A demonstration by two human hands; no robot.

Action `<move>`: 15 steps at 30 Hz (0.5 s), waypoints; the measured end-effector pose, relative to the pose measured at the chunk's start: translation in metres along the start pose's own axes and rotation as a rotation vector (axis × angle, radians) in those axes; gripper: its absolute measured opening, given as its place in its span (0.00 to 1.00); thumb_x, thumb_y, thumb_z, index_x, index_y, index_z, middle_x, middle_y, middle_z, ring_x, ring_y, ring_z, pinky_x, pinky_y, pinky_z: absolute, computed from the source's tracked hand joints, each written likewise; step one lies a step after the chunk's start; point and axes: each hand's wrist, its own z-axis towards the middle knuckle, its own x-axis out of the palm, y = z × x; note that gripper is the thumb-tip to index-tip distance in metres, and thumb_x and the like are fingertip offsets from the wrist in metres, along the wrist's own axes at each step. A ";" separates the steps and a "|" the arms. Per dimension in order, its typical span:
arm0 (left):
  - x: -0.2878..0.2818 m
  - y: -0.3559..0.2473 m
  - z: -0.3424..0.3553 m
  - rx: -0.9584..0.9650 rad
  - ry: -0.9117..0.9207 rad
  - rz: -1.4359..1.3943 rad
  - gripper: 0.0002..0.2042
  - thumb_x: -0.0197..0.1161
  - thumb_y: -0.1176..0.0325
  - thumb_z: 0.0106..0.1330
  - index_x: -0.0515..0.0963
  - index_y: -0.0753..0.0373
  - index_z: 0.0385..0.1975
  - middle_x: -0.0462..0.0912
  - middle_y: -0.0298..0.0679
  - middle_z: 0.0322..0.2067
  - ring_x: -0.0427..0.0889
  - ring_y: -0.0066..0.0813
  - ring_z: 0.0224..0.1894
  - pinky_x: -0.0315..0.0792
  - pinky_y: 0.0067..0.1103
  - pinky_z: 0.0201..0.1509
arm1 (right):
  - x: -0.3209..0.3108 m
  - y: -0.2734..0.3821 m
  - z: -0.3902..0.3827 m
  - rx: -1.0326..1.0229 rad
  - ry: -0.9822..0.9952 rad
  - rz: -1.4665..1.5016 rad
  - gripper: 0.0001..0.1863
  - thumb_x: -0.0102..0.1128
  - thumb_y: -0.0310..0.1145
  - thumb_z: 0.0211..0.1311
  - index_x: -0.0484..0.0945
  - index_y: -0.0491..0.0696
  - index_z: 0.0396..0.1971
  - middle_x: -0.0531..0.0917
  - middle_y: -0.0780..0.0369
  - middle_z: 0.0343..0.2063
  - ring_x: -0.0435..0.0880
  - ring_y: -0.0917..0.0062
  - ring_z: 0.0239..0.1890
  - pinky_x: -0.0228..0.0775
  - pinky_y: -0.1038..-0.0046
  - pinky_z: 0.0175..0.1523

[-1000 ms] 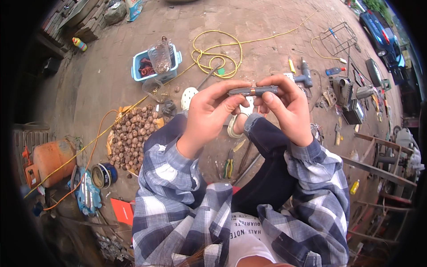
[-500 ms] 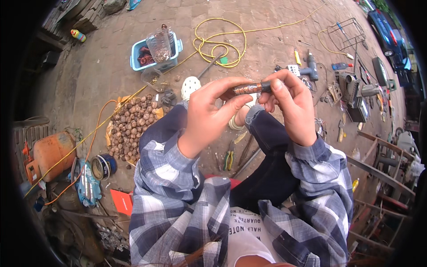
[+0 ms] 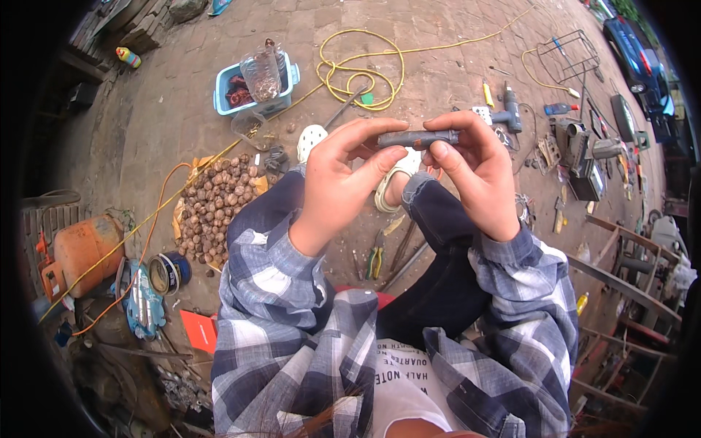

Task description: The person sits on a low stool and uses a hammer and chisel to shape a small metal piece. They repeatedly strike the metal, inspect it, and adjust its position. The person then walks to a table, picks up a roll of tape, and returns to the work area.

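Note:
A short dark cylinder (image 3: 418, 139) with a streak of copper colour along its side is held level between my hands, above my shoes. My left hand (image 3: 337, 179) pinches its left end between thumb and fingers. At the right end, my right hand (image 3: 476, 175) grips it the same way, with the thumb below and fingers behind. Its far side is hidden, and I cannot tell exactly what part it is. Green-and-yellow-handled pliers (image 3: 375, 261) lie on the ground between my legs.
Left of my legs lies a heap of walnuts (image 3: 219, 208), with an orange gas cylinder (image 3: 91, 244) farther left. Ahead stand a light blue tub (image 3: 221, 102) and a coiled yellow hose (image 3: 399, 73). Power tools (image 3: 513, 109), metal parts and a rusty frame (image 3: 621, 285) are at the right.
The cylinder has turned in my hands: a mostly dark side now faces up where copper and metallic bands showed. My hands have shifted slightly, and the right fingers have moved along its end.

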 end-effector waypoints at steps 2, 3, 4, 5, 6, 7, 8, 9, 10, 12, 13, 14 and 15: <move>0.000 0.002 0.001 0.053 -0.007 0.039 0.14 0.63 0.79 0.59 0.76 0.69 0.45 0.78 0.37 0.41 0.77 0.20 0.40 0.72 0.15 0.42 | 0.002 -0.001 0.000 -0.005 -0.014 -0.017 0.13 0.56 0.24 0.61 0.71 0.40 0.46 0.79 0.62 0.38 0.79 0.82 0.40 0.71 0.80 0.47; 0.000 0.003 0.001 0.093 -0.035 0.065 0.13 0.64 0.79 0.57 0.78 0.68 0.43 0.79 0.38 0.38 0.78 0.21 0.39 0.72 0.16 0.41 | 0.005 -0.002 0.000 -0.019 -0.031 -0.033 0.13 0.57 0.24 0.61 0.71 0.40 0.46 0.79 0.63 0.38 0.79 0.82 0.40 0.71 0.80 0.47; 0.002 0.004 0.002 0.133 -0.063 0.090 0.13 0.64 0.79 0.55 0.79 0.67 0.41 0.80 0.38 0.36 0.79 0.23 0.37 0.72 0.17 0.40 | 0.007 -0.001 0.000 -0.034 -0.049 -0.051 0.14 0.57 0.24 0.61 0.71 0.40 0.47 0.79 0.63 0.38 0.79 0.82 0.40 0.71 0.80 0.46; 0.003 0.004 0.002 0.173 -0.090 0.114 0.12 0.65 0.78 0.53 0.80 0.65 0.39 0.80 0.38 0.34 0.80 0.25 0.36 0.72 0.18 0.39 | 0.006 -0.002 0.001 -0.034 -0.043 -0.057 0.14 0.57 0.24 0.61 0.71 0.40 0.46 0.79 0.63 0.37 0.79 0.83 0.39 0.71 0.81 0.45; 0.004 0.004 0.003 0.190 -0.094 0.129 0.12 0.65 0.79 0.52 0.80 0.65 0.38 0.80 0.39 0.34 0.80 0.25 0.35 0.72 0.18 0.39 | 0.005 -0.003 0.002 -0.034 -0.037 -0.062 0.14 0.58 0.24 0.61 0.71 0.40 0.46 0.79 0.63 0.37 0.79 0.83 0.38 0.72 0.81 0.44; 0.004 0.004 0.003 0.206 -0.099 0.148 0.12 0.65 0.79 0.52 0.80 0.65 0.38 0.80 0.39 0.33 0.80 0.26 0.35 0.72 0.18 0.39 | 0.004 -0.003 0.002 -0.033 -0.029 -0.064 0.14 0.58 0.24 0.60 0.72 0.40 0.46 0.79 0.63 0.36 0.79 0.84 0.37 0.72 0.81 0.42; 0.004 0.003 0.002 0.221 -0.104 0.167 0.12 0.65 0.80 0.51 0.80 0.66 0.37 0.80 0.39 0.33 0.80 0.26 0.34 0.72 0.19 0.39 | 0.003 -0.003 0.002 0.015 -0.018 -0.033 0.14 0.58 0.24 0.60 0.72 0.40 0.46 0.79 0.63 0.35 0.79 0.84 0.36 0.72 0.82 0.41; 0.004 0.003 0.002 0.248 -0.098 0.189 0.12 0.65 0.80 0.51 0.80 0.66 0.37 0.80 0.39 0.32 0.79 0.26 0.34 0.72 0.19 0.38 | 0.000 -0.001 0.002 0.063 -0.006 -0.002 0.13 0.58 0.24 0.60 0.72 0.40 0.45 0.79 0.63 0.34 0.79 0.84 0.35 0.72 0.82 0.39; 0.004 0.003 0.003 0.275 -0.091 0.208 0.12 0.65 0.80 0.51 0.80 0.66 0.37 0.80 0.39 0.32 0.79 0.26 0.33 0.72 0.19 0.38 | -0.002 0.000 0.002 0.112 0.003 0.026 0.13 0.59 0.25 0.60 0.73 0.40 0.45 0.79 0.63 0.33 0.79 0.85 0.34 0.72 0.82 0.38; 0.004 0.002 0.003 0.311 -0.075 0.242 0.12 0.65 0.80 0.51 0.80 0.66 0.36 0.80 0.39 0.31 0.79 0.27 0.33 0.72 0.19 0.38 | -0.002 0.001 0.000 0.084 -0.005 0.004 0.12 0.59 0.25 0.61 0.73 0.39 0.44 0.79 0.63 0.31 0.79 0.85 0.31 0.72 0.82 0.35; 0.003 0.000 0.003 0.320 -0.066 0.263 0.11 0.65 0.80 0.51 0.80 0.66 0.36 0.79 0.39 0.31 0.79 0.27 0.33 0.72 0.20 0.38 | -0.001 0.002 -0.001 0.069 -0.008 -0.003 0.12 0.58 0.26 0.61 0.74 0.39 0.43 0.80 0.63 0.29 0.79 0.85 0.29 0.72 0.82 0.34; 0.002 -0.002 0.003 0.330 -0.058 0.283 0.11 0.65 0.80 0.51 0.80 0.66 0.36 0.79 0.39 0.30 0.79 0.27 0.33 0.72 0.20 0.38 | -0.001 0.001 -0.001 0.064 -0.016 -0.027 0.12 0.58 0.26 0.61 0.74 0.39 0.43 0.80 0.63 0.29 0.79 0.85 0.29 0.72 0.82 0.34; 0.002 -0.003 0.003 0.299 -0.053 0.269 0.11 0.65 0.80 0.51 0.80 0.65 0.36 0.79 0.39 0.30 0.79 0.27 0.33 0.72 0.20 0.38 | -0.002 -0.001 0.000 0.058 -0.023 -0.052 0.12 0.58 0.27 0.61 0.74 0.39 0.43 0.80 0.63 0.29 0.79 0.86 0.29 0.72 0.82 0.34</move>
